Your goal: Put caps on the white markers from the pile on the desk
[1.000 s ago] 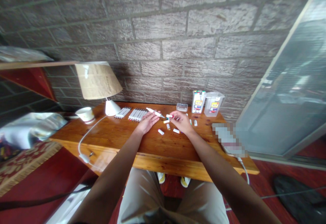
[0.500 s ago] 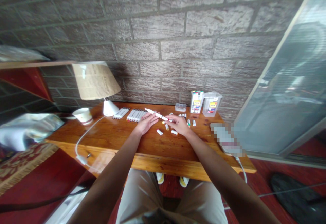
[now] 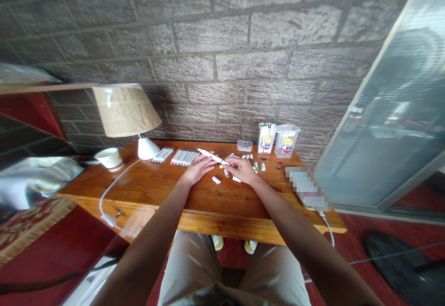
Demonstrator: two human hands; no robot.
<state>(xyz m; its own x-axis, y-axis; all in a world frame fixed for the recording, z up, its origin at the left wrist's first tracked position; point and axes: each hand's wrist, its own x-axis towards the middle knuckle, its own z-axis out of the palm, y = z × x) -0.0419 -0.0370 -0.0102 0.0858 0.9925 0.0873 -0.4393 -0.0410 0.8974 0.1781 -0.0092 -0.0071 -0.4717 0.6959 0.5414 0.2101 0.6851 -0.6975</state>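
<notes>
My left hand (image 3: 198,168) holds a white marker (image 3: 210,156) that points up and to the left across the wooden table (image 3: 156,190). My right hand (image 3: 241,169) is closed at the marker's near end, its fingertips pinched there; what they pinch is too small to name. Loose white caps (image 3: 216,180) lie on the table around both hands. Two rows of white markers (image 3: 184,156) lie side by side behind my left hand.
A lamp (image 3: 127,113) with a paper shade and a cup (image 3: 109,158) stand at the back left, the lamp's cord trailing over the front edge. Two clear marker boxes (image 3: 276,139) and a small lid (image 3: 244,145) stand by the brick wall. A blurred-out flat object (image 3: 306,188) lies right.
My right hand moved left from the loose caps to the near end of the marker held in my left hand. The left hand stayed in place.
</notes>
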